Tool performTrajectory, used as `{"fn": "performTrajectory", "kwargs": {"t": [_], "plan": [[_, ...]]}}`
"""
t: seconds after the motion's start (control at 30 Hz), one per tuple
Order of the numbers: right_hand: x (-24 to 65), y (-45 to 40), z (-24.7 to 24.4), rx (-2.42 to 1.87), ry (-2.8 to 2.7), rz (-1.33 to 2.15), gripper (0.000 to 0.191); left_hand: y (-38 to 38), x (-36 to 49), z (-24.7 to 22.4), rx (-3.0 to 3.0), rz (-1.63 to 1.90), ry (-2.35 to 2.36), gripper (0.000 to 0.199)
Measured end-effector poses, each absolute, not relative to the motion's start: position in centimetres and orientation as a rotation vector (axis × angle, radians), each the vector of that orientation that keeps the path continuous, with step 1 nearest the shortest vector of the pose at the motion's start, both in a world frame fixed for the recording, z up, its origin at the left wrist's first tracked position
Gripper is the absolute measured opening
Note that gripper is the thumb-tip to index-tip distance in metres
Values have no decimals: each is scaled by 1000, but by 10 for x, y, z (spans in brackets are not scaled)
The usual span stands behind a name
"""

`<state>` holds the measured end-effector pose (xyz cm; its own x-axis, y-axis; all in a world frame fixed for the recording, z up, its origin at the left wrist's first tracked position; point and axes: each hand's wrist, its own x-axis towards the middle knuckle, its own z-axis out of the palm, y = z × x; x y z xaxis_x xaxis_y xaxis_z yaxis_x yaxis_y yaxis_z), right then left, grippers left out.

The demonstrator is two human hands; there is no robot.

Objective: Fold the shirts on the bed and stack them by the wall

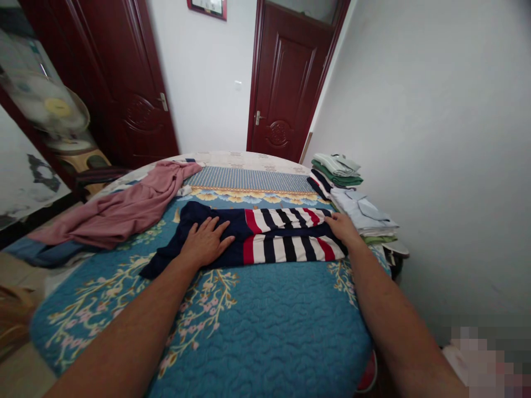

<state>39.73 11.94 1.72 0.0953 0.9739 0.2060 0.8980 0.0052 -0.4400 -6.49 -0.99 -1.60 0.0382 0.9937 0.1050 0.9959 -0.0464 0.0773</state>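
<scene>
A navy garment [233,243] with red, white and black stripes lies lengthwise across the blue floral cover [269,315], folded into a long strip. On its navy part, toward the left, my left hand [207,240] rests flat with fingers spread. My right hand [341,228] is at the striped right end, its fingers closed on the fabric edge; the fingertips are partly hidden. Creases run through the striped part between my hands.
Pink and blue clothes [124,213] lie heaped at the left. Folded clothes form stacks [363,213] at the right by the wall. Beyond the table are two dark red doors [286,83], and a fan [56,105] stands at the far left.
</scene>
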Motion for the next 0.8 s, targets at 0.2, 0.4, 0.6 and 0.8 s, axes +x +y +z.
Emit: {"fn": "performTrajectory", "kwargs": {"t": [0.2, 0.4, 0.6, 0.8], "plan": [[339, 106, 63, -1994, -2003, -18, 32, -11, -64, -14, -2256, -220, -2177, 74], [230, 77, 64, -1899, -2236, -114, 36, -12, -64, -15, -2264, -282, -2157, 74], [152, 53, 24, -1841, -2432, 21, 39, -11, -66, -19, -2256, -304, -2164, 75], [159, 50, 22, -1819, -2373, 47, 36, -13, -63, -14, -2273, -276, -2178, 75]]}}
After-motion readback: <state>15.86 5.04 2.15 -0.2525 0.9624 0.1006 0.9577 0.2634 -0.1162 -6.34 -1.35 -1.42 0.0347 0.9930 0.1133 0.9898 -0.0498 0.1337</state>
